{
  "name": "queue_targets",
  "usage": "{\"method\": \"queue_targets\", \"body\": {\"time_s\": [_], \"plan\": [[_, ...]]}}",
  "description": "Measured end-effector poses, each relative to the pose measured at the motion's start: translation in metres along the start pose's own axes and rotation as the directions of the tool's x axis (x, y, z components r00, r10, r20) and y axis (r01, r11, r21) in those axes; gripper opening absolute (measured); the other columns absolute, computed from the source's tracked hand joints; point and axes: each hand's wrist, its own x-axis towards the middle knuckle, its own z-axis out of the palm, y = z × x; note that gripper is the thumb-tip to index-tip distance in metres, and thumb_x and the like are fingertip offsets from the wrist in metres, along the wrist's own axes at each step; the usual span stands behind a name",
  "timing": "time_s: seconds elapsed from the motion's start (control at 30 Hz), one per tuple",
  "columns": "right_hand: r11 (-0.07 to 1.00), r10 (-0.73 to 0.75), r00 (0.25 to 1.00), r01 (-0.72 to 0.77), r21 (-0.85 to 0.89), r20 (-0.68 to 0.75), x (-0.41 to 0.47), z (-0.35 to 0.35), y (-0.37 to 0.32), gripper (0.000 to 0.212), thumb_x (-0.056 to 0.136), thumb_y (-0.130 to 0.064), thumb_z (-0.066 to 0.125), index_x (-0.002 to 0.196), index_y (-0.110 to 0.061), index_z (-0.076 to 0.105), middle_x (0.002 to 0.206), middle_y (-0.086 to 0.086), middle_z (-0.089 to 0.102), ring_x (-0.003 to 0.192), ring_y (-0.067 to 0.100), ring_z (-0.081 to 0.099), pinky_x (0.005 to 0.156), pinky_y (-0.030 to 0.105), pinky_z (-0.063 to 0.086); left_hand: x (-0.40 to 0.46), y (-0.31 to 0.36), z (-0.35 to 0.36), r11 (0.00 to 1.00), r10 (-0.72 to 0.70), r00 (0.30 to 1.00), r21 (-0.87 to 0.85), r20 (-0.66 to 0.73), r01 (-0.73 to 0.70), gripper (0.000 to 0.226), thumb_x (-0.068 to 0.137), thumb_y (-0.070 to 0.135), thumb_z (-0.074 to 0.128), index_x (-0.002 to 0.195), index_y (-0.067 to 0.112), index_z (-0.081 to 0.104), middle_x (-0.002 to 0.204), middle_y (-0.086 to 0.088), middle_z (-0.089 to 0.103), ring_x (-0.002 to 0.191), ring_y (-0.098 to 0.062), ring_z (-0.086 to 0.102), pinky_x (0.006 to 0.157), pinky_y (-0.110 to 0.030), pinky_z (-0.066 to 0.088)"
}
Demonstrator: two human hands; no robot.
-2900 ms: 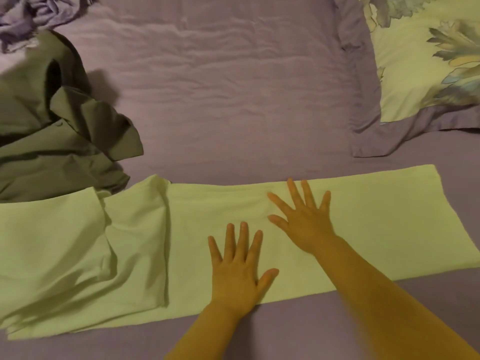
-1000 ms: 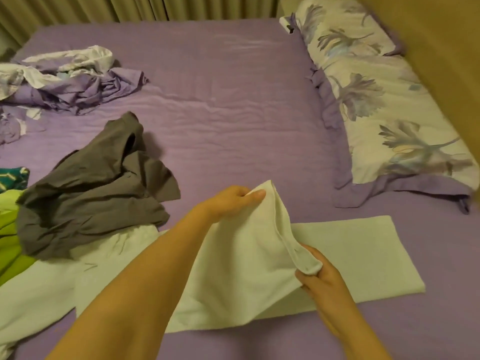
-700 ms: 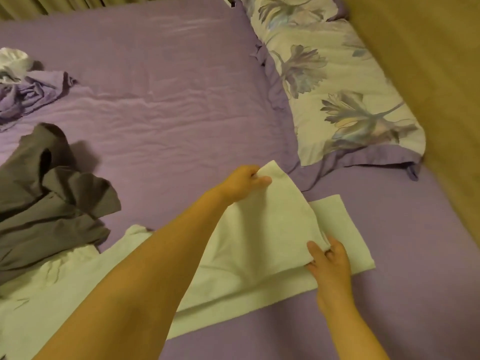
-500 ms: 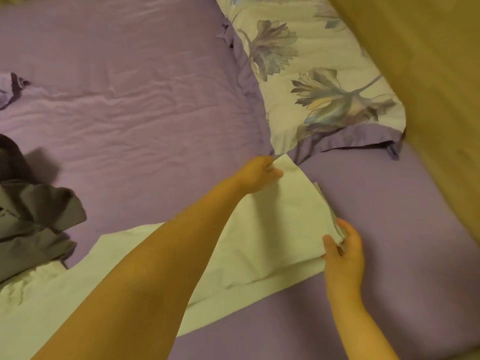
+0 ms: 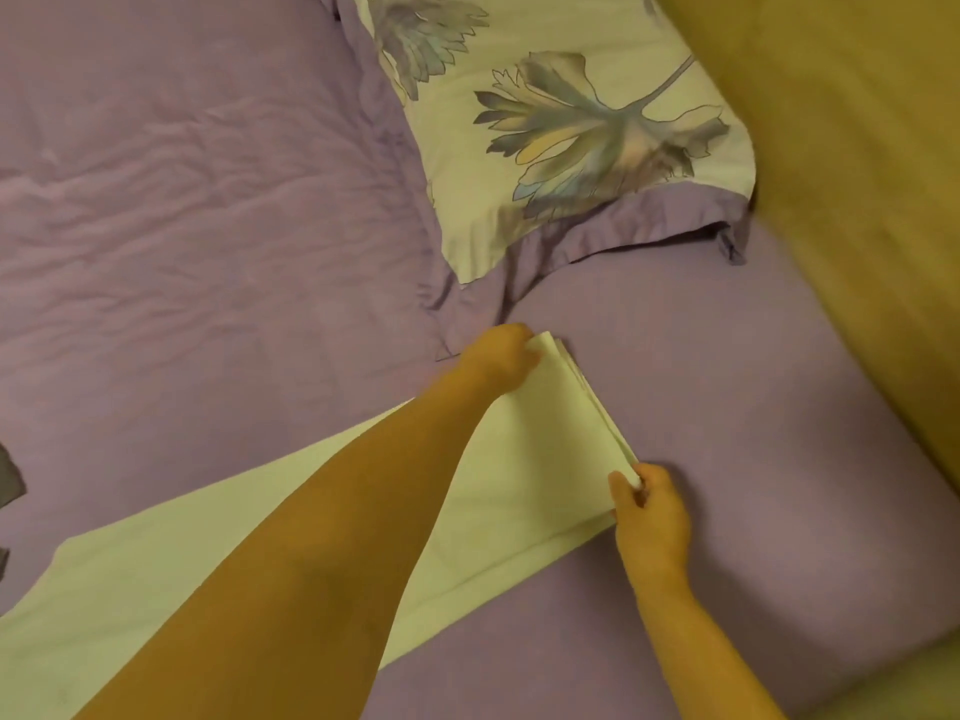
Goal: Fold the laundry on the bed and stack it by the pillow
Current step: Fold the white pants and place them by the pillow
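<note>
left hand (image 5: 501,358): arm outstretched, grip pinched | right hand (image 5: 649,517): grip pinched

We see only a corner of the grey cloth (image 5: 9,478) at the bed's left edge. The left arm covers part of the pale cloth (image 5: 540,459). The pillow (image 5: 545,122) runs off the top.

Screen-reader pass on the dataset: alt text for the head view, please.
Two bare hands fold a pale green cloth on a purple bed: the left hand pinches the far corner, the right hand the near corner, layered edges aligned between them. A floral pillow lies just beyond.
</note>
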Motion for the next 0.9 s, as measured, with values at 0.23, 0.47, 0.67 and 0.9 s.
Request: {"method": "queue_targets", "body": {"time_s": [0.23, 0.47, 0.67, 0.9], "plan": [[0.994, -0.05, 0.997, 0.043, -0.103, -0.064, 0.004, -0.004, 0.005, 0.008, 0.093, -0.011, 0.056, 0.086, -0.012, 0.051, 0.085, 0.013, 0.057, 0.072, 0.026, 0.049, 0.057, 0.027, 0.034, -0.007, -0.012, 0.007, 0.998, -0.052, 0.994, -0.023, -0.094, 0.05, 0.039, 0.103, 0.029, 0.032, 0.135, 0.012, 0.045, 0.132, -0.013, 0.053, 0.12, -0.033, 0.049, 0.1, -0.044, 0.039], [0.959, -0.06, 0.998, 0.057, -0.279, -0.002, 0.015, -0.005, 0.003, 0.006, 0.091, -0.008, 0.058, 0.089, -0.004, 0.053, 0.093, 0.02, 0.056, 0.072, 0.024, 0.045, 0.052, 0.022, 0.027, -0.131, -0.073, 0.053, 0.992, 0.061, 0.879, 0.127, -0.472, -0.001, 0.035, 0.08, 0.009, 0.072, 0.114, 0.002, 0.063, 0.117, -0.02, 0.059, 0.105, -0.038, 0.056, 0.084, -0.042, 0.049], [0.807, -0.164, 0.986, 0.145, -0.573, 0.019, 0.005, -0.004, -0.007, 0.027, 0.088, -0.013, 0.064, 0.109, 0.001, 0.055, 0.113, 0.026, 0.052, 0.09, 0.042, 0.055, 0.066, 0.04, 0.039, -0.232, -0.143, 0.102, 0.957, -0.099, 0.92, 0.216, -0.379, 0.192, 0.049, 0.062, 0.014, 0.088, 0.108, 0.016, 0.072, 0.118, -0.02, 0.063, 0.109, -0.046, 0.059, 0.085, -0.058, 0.05], [0.308, -0.528, 0.717, 0.662, -0.683, 0.455, -0.048, 0.034, -0.014, 0.046, 0.071, 0.003, 0.075, 0.115, -0.006, 0.065, 0.126, 0.018, 0.057, 0.11, 0.04, 0.055, 0.089, 0.048, 0.042, -0.247, -0.159, 0.114, 0.921, -0.311, 0.906, 0.143, -0.287, 0.362, 0.065, 0.094, 0.033, 0.055, 0.15, 0.03, 0.021, 0.159, -0.011, 0.001, 0.146, -0.035, -0.003, 0.114, -0.054, 0.009]]}}
